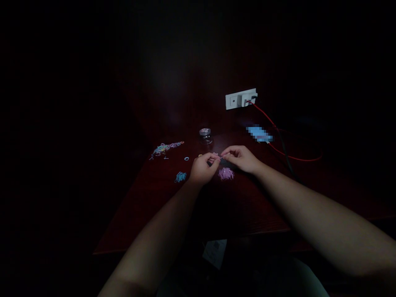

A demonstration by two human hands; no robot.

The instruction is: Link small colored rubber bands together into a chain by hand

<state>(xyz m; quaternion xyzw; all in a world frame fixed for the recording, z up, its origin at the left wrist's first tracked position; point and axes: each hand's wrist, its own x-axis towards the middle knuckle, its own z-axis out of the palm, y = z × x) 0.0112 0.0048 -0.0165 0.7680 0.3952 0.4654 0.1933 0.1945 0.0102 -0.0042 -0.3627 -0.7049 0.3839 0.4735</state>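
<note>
My left hand (204,168) and my right hand (240,158) meet above the dark red table, their fingertips pinched close together. Between them is a tiny pinkish elastic band (220,157), mostly covered by the fingers. Just below my right hand lies a pile of pink-purple elastic bands (226,173). A smaller pile of blue elastic bands (180,177) rests left of my left hand. Behind my left hand, a few more bands show in part. One pale blue band (186,159) lies alone on the table.
A mixed heap of coloured bands (165,148) is at the table's left. Behind my hands stands a small lidded clear jar (205,135). A blurred-out phone-like device (260,134) connects by a red cable (297,158) to a wall socket (241,99). The surroundings are very dark.
</note>
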